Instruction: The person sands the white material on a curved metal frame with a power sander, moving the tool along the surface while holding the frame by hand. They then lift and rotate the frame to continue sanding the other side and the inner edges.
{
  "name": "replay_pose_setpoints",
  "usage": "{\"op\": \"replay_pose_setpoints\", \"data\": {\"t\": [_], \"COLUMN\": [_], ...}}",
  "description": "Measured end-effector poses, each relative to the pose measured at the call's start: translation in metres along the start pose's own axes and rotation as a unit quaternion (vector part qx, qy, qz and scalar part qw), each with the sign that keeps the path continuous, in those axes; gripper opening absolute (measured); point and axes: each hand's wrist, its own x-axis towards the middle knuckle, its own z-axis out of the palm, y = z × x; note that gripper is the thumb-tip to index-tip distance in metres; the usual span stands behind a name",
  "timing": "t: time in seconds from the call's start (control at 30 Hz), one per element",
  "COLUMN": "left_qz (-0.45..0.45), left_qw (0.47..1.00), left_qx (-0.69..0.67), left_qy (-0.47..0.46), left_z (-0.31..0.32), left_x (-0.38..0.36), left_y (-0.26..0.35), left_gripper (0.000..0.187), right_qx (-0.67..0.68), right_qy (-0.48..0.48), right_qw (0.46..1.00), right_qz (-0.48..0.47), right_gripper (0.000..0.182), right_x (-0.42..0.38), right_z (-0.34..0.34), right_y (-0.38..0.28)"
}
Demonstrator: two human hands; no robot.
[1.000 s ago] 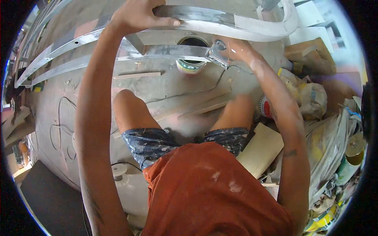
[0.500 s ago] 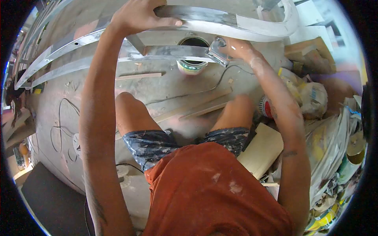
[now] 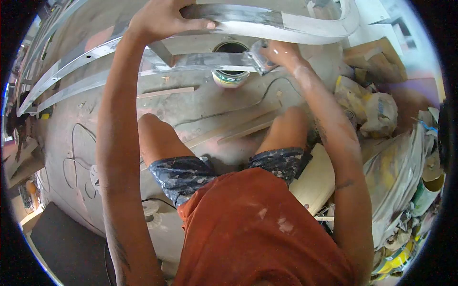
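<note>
Left hand (image 3: 160,20) clamped on smooth metal frame (image 3: 248,16), running left to right, curved end right; right hand (image 3: 284,52) grips shiny tool (image 3: 260,58)

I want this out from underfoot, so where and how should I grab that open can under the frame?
Best grip its round wall below the rim, coming in low from your side. The can stands upright, that near wall exposed, while a frame rail crosses over its mouth, so reaching from above looks awkward.
</note>
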Motion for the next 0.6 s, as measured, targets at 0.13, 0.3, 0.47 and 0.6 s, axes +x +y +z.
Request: {"op": "replay_pose_setpoints", "data": {"t": [0.13,0.3,0.47,0.6], "left_qz": [0.004,-0.001,0.003,0.003], "left_qw": [1.0,1.0,1.0,1.0], "left_qx": [-0.001,0.003,-0.013,-0.004], "left_qy": [-0.023,-0.009,0.005,-0.021], "left_z": [-0.003,0.004,0.005,0.002], "left_x": [0.002,0.001,0.0,0.001], "left_y": [0.001,-0.004,-0.004,-0.005], "left_gripper": [0.078,0.08,0.081,0.08], "right_qx": [0.0,0.028,0.013,0.015], "right_qy": [-0.098,0.029,0.096,0.081], "right_qw": [0.984,0.985,0.99,0.99], "right_qz": [0.148,0.167,0.102,0.117], "right_gripper": [0.043,0.036,0.031,0.031], "right_x": [-0.01,-0.004,0.017,0.029], "right_z": [-0.019,-0.018,0.006,0.025], "right_y": [0.03,0.008,-0.013,-0.008]}}
